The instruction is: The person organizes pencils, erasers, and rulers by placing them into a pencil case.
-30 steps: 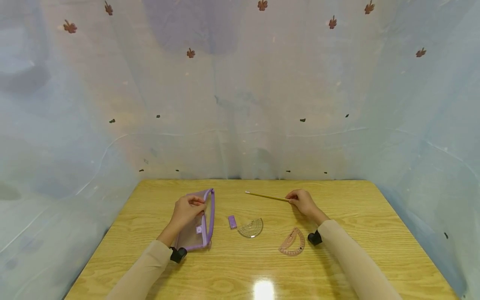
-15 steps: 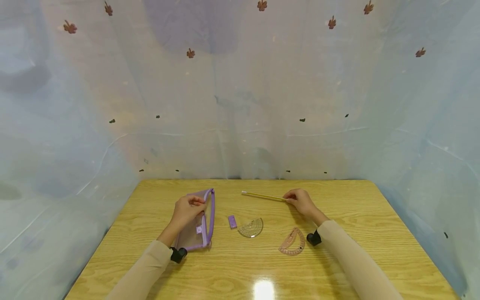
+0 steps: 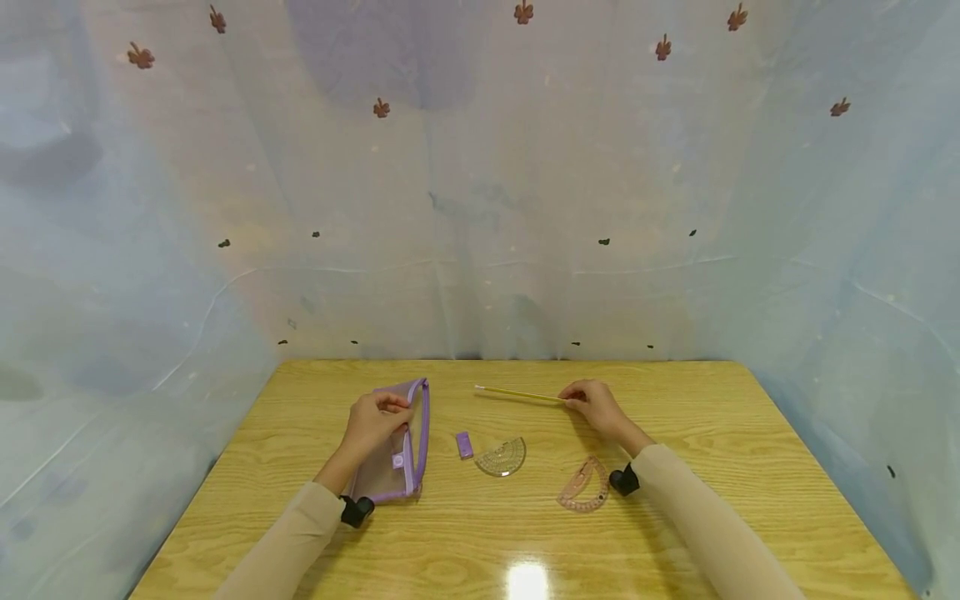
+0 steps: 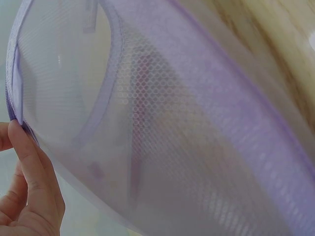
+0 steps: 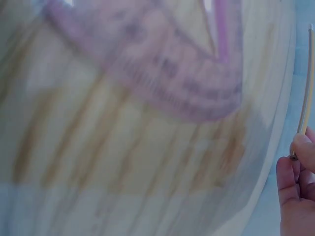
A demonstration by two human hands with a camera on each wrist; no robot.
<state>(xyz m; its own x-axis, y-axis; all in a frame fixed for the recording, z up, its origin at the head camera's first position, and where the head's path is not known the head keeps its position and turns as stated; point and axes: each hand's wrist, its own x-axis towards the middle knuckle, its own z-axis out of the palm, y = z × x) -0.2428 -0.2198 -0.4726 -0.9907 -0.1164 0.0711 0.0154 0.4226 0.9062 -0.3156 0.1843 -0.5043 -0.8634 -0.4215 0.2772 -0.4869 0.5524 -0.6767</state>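
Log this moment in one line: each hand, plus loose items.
left hand: pinches purple pouch | right hand: pinches pencil near one end | on table: purple block, clear protractor, pink protractor

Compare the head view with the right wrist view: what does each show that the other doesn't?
Only the head view: the left hand pinching the purple-edged pouch, the small purple block and the clear protractor.

Only the right wrist view: the dark end of the pencil, which the hand hides from the head camera.

Both: the right hand gripping the pencil, the pink protractor and the table.
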